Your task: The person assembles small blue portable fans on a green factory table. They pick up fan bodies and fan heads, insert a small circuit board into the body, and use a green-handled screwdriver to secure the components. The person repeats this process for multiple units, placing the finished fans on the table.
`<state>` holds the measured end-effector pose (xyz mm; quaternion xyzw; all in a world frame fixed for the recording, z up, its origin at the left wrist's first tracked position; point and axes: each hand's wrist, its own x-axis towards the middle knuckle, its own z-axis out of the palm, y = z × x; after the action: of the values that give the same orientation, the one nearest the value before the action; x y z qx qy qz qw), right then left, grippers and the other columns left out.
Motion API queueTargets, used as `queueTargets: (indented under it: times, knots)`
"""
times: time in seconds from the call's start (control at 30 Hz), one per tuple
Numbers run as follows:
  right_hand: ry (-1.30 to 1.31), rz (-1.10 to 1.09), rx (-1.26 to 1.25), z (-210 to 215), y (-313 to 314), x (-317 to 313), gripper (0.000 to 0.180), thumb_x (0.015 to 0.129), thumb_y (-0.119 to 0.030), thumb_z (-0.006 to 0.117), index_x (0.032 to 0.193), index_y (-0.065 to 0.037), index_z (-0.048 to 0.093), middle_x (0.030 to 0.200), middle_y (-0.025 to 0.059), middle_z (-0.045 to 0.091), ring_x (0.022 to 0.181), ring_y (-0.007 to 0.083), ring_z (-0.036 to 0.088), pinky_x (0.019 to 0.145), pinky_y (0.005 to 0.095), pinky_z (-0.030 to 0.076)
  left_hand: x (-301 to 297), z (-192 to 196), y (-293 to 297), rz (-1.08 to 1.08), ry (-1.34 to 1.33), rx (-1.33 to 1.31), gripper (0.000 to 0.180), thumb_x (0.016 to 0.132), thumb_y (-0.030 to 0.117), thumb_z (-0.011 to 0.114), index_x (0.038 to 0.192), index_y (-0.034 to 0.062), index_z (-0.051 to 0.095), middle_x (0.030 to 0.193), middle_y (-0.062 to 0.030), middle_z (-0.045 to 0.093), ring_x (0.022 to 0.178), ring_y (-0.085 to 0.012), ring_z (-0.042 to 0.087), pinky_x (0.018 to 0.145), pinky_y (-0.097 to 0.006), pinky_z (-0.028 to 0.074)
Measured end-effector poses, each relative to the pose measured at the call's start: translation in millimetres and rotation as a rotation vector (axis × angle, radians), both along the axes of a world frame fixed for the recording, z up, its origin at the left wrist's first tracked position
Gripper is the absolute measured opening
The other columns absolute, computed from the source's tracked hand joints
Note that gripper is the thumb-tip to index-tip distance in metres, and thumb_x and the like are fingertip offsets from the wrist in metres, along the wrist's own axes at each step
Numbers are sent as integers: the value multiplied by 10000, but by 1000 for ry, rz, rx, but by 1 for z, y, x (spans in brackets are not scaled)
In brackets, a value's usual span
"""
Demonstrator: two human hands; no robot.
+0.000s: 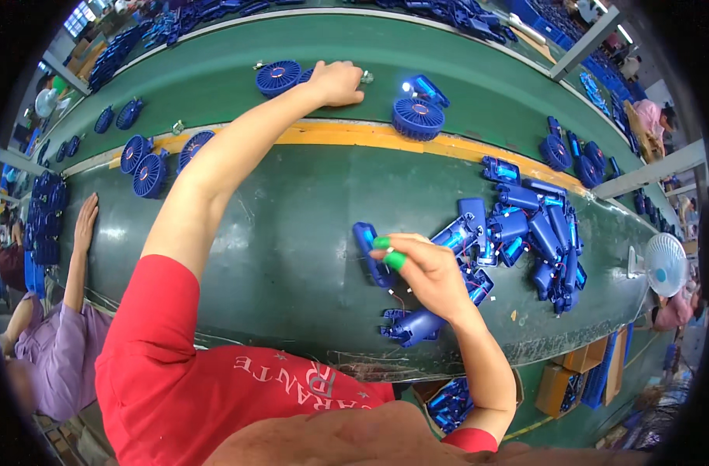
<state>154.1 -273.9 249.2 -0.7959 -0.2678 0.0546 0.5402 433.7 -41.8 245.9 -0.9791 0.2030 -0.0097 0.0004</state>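
My left arm reaches across to the green belt, where my left hand (339,84) is closed with its fingers curled down; what lies under them is hidden. Beside it sits a round blue fan head (278,78), and a second blue piece (306,76) shows partly behind the hand. A small pale part (367,77) is at the fingertips. Green covers wrap two fingers of my right hand (428,272), which pinches a long blue handle shell (368,250) above the bench. Just below that hand lies another blue handle housing (413,328) with thin wires.
A heap of blue handle housings (542,233) spreads to the right. More fan heads (418,118) stand along the yellow strip (339,133). A white fan (665,264) is at the right edge. On the left, a co-worker's arm (81,241) rests on the bench.
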Motion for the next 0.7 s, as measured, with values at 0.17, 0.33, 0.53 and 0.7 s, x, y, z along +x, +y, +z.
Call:
queueTargets:
  times: [0.17,0.33,0.53,0.7]
  knots:
    - [302,-192,194,25,8,2,257,954,-94,558,1187,9,520,979,101,715,907,111,631,811,254,481,-37,-19,47,-141,-26,-365,343,812,170,665,1119,39,586,835,-113,672,821,-270,630,829,-414,437]
    - [348,-247,270,18,6,19,194,937,-107,600,1098,0,583,943,83,717,871,81,618,755,221,461,-103,20,61,-75,361,-924,250,832,167,686,1009,-6,647,791,-72,688,730,-127,637,665,-278,500]
    - [296,-294,262,23,29,21,235,941,-174,620,1105,-11,661,837,-9,649,759,37,532,660,188,414,-177,50,56,-269,501,-1223,81,889,68,647,885,21,582,838,-23,646,810,-79,598,762,-240,483]
    - [233,-241,238,30,38,14,238,935,-183,627,1110,-27,668,819,-29,634,716,19,512,626,173,402,-203,44,43,-292,600,-1372,135,912,96,635,907,59,505,921,-48,651,819,-77,572,720,-230,472]
